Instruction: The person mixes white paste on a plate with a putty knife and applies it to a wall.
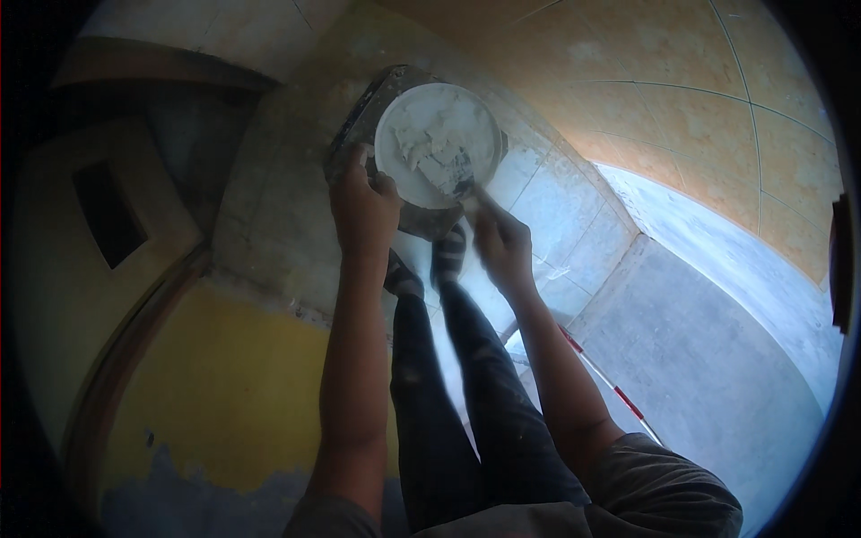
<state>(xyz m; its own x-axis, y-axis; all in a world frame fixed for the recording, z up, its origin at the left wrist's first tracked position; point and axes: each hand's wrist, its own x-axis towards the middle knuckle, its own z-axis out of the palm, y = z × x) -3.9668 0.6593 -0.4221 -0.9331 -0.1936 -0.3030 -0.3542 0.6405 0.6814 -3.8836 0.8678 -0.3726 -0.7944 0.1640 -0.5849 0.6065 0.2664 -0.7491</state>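
A round pale bucket [384,134] stands on a dark, squarish, dirt-streaked base [420,219] in front of my feet. Thick off-white paste [421,134], lumpy on top, fills much of it. My right hand [502,244] is closed round the handle of a putty knife [464,179] at the bucket's near right side. Its dark, smeared blade dips into the paste. Beside the left rim, my left hand [365,202] is closed with the thumb towards the bucket. Dim light and the fingers hide what it grips, perhaps the dark edge there.
My shoes [447,255] stand just on the near side of the base, on pale floor tiles [565,215]. A tiled wall [664,117] rises at the right. A red-and-white striped pole [619,394] lies right of my legs. A door panel [108,215] and yellow wall [224,386] are at left.
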